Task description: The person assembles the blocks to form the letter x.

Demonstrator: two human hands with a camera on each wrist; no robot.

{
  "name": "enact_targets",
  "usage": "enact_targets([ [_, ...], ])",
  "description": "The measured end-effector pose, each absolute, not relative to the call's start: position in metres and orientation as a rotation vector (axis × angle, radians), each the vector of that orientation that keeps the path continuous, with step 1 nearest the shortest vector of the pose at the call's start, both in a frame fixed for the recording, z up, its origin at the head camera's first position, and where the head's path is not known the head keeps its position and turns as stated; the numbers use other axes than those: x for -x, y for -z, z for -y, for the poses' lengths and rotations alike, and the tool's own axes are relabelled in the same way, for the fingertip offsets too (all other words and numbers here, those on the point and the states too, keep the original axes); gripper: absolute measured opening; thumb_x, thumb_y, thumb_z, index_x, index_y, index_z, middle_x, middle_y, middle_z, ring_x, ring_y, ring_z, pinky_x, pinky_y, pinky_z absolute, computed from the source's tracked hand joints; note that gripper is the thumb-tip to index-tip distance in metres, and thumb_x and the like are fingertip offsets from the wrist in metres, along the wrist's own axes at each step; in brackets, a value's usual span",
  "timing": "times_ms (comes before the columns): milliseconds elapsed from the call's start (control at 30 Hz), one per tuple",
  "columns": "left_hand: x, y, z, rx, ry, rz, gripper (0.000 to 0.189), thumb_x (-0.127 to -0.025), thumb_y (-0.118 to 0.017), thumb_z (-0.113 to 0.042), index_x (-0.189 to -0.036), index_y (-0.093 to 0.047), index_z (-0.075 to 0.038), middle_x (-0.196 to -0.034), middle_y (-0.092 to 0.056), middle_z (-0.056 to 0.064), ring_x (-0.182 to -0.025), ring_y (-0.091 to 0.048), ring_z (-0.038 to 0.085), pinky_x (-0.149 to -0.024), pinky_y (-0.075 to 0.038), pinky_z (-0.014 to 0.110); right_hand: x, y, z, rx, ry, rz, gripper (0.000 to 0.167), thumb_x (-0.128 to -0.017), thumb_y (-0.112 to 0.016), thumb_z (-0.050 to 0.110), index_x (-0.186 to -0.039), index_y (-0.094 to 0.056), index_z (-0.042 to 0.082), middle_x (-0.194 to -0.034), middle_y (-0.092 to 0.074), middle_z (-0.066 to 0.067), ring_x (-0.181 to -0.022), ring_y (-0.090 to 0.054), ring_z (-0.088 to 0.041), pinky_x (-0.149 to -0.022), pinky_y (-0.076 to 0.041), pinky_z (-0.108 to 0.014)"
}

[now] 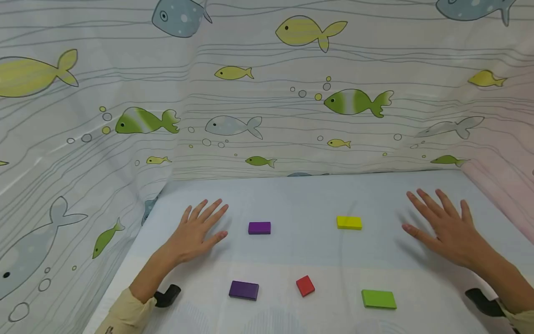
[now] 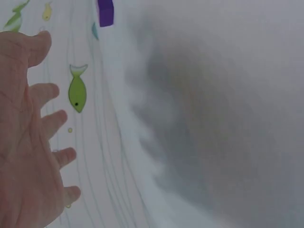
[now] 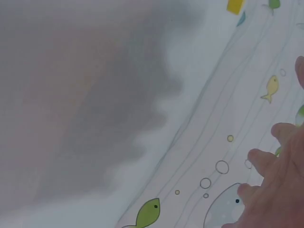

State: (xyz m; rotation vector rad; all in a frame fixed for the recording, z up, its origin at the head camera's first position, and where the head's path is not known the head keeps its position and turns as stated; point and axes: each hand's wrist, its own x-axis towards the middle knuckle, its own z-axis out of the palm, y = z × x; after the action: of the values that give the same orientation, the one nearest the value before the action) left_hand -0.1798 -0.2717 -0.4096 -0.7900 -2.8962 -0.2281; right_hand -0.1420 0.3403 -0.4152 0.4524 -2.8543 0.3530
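My left hand (image 1: 195, 235) is held over the left side of the table with its fingers spread, holding nothing. Nearest to it lies a purple block (image 1: 259, 228), a little to its right. On the right side my right hand (image 1: 450, 234) hovers, fingers apart and nothing in it; a yellow block (image 1: 349, 222) lies to its left. Closer to me are a dark purple block (image 1: 244, 290), a small red block (image 1: 305, 286) set at an angle, and a light green block (image 1: 378, 299). Both wrist views show the palm (image 2: 23, 137) or fingers (image 3: 263, 161) above the surface, casting shadows.
The blocks lie apart on a white and pale blue tabletop (image 1: 300, 250). A fish-print sheet (image 1: 258, 97) hangs behind and along the left side, with a pinkish part (image 1: 509, 139) at the right. Dark wrist-worn pieces (image 1: 168, 296) show at both forearms.
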Motion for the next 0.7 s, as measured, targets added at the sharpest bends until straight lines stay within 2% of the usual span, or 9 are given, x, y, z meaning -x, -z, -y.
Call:
enact_targets([
  [700, 0.173, 0.400, 0.240, 1.085, 0.322, 2.769, 0.066, -0.098, -0.052, -0.053, -0.155, -0.035, -0.024, -0.158, -0.033, 0.000, -0.140, -0.031, 0.035, -0.106, -0.024, 0.063, 0.138, 0.416, -0.321, -0.548, -0.409, 2.812, 0.087, -0.089, -0.068, 0.046, -0.159, -0.019, 0.029, -0.161, -0.023, -0.011, -0.149, -0.001, -0.035, -0.106, 0.019, -0.062],
])
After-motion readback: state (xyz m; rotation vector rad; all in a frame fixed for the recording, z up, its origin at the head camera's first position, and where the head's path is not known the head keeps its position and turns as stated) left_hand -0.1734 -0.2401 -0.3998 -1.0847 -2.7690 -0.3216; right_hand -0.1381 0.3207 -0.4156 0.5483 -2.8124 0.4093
